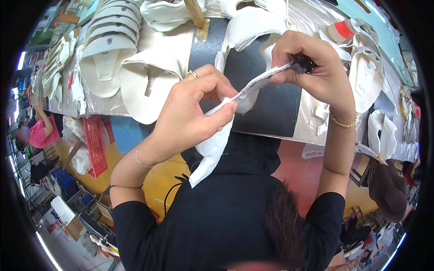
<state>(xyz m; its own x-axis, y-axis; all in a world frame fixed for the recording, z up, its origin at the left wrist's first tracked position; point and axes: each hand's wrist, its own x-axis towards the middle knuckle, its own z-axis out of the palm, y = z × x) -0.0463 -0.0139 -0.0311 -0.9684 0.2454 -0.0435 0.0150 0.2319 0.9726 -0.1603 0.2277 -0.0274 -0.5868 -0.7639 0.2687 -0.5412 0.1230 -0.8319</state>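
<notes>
A white shoe upper (214, 147) of soft fabric is stretched between my hands above the near edge of the table. Thumb and fingers of my left hand (187, 106) pinch its rough, stitched edge, and one end hangs down toward my lap. Higher up and to the right, my right hand (314, 67) is closed on the other end of that edge. A small dark, shiny tool (305, 62) sits inside the right hand, mostly hidden by the fingers; its kind is unclear. Beneath the hands lies a black mat (275, 108), with another white upper (253, 27) at its far side.
Stacked white uppers (110, 45) stand at the left, beside a single upper (140, 99). A wooden handle (194, 13) rises at the back. At right are a red-banded container (342, 30) and more uppers (364, 86). A red crate (96, 144) stands below the table's left edge.
</notes>
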